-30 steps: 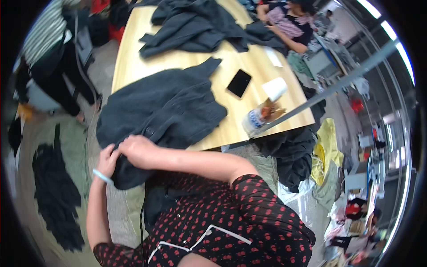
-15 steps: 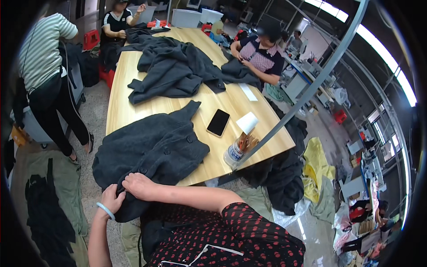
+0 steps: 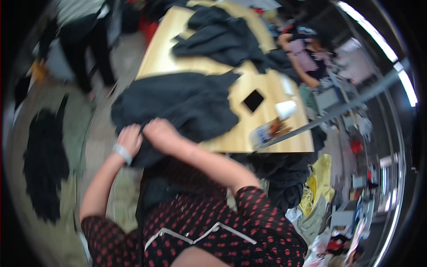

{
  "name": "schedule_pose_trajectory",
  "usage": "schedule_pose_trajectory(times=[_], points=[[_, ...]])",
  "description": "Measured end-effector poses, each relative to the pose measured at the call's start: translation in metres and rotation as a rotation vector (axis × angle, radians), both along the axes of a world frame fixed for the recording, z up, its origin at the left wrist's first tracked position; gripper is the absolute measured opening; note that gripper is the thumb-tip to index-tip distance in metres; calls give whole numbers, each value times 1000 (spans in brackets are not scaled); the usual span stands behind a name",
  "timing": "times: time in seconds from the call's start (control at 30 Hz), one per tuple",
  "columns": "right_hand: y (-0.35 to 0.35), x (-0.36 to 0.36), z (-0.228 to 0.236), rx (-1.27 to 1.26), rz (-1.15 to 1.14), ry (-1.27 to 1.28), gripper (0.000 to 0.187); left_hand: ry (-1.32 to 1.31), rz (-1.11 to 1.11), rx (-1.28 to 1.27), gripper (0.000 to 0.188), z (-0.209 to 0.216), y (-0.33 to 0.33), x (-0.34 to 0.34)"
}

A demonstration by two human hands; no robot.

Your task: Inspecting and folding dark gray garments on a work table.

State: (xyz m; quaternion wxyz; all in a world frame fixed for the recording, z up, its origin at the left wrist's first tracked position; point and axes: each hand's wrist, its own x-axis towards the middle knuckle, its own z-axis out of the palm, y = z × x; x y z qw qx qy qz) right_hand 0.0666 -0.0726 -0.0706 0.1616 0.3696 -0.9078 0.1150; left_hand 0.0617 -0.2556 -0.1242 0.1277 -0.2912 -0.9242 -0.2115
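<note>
A dark grey buttoned jacket (image 3: 182,100) lies spread at the near left of the wooden table, its lower edge hanging over the front. My left hand (image 3: 129,141), with a pale band at the wrist, is closed on the cloth at that near edge. Right beside it, almost touching, my right hand (image 3: 161,133) grips the same edge with bent fingers. Motion blur and the hands themselves hide the exact bit of cloth between the fingertips.
A black phone (image 3: 253,101), a white cone (image 3: 285,109) and a jar of tools (image 3: 262,134) stand right of the jacket. More dark garments (image 3: 218,40) lie farther back. A metal pole (image 3: 338,107) slants past the table's right corner. Co-workers are at the far left and right.
The view has tilted downward and shifted, so the table appears higher and farther right. Both hands stay on the jacket's near edge, a little farther apart at the fingers.
</note>
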Motion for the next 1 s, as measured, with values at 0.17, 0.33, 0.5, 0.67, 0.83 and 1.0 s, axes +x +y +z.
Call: schedule_pose_trajectory(times=[0.17,0.33,0.5,0.67,0.83,1.0], points=[[19,-7,-20,-178,-20,-25,1,-27,17,-26,8,15,25,-9],[13,-10,-35,-285,11,-95,4,-19,48,30,10,-1,17,-3],[19,-16,-26,-408,21,-293,5,-122,-76,97,16,-2,13,-7],[16,-20,-22,-458,-27,-455,10,-438,-72,226,24,16,3,-14],[22,-9,-32,-581,-61,-232,16,-393,2,234,40,10,14,-21],[50,20,9,-598,-60,-36,25,2,59,-113,95,42,11,-30]])
